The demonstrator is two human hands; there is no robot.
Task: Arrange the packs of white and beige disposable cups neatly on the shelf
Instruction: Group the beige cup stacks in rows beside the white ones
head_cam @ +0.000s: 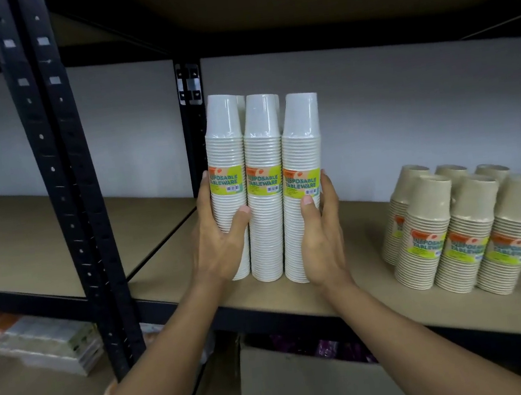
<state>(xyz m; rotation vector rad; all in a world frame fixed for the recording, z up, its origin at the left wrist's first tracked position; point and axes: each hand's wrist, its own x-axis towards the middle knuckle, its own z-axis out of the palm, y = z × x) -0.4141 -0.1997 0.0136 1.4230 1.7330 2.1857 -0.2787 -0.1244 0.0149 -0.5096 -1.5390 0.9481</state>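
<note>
From the head view, you are clamping a row of three white packs (260, 151) between your two hands, and the packs are standing upright at the left end of the shelf (361, 250), close to the far black post (192, 123). Your left hand (222, 244) is wrapping the leftmost pack, with its thumb lying across the front and its fingers reaching round the left side. Your right hand (321, 232) is mirroring it on the rightmost pack, thumb in front and fingers curling round the right side. More white tops are peeking out behind the row, probably a second row, though the view is too blocked to be sure.

The beige packs (466, 224) are sitting well apart to the right on the same shelf, shorter and grouped in two rows. A box (291, 377) is showing below the shelf.

These packs are likely handling as light things: tall sleeves of thin cups in slick film. They are probably tipping easily if you push them high up, and squeezing hard is risking crushed rims. Your mid-height hold, just under the labels, is looking sensible. Keeping gentle inward pressure from both sides is the way to move all three as one block, since the middle pack is held only by its neighbours.
</note>
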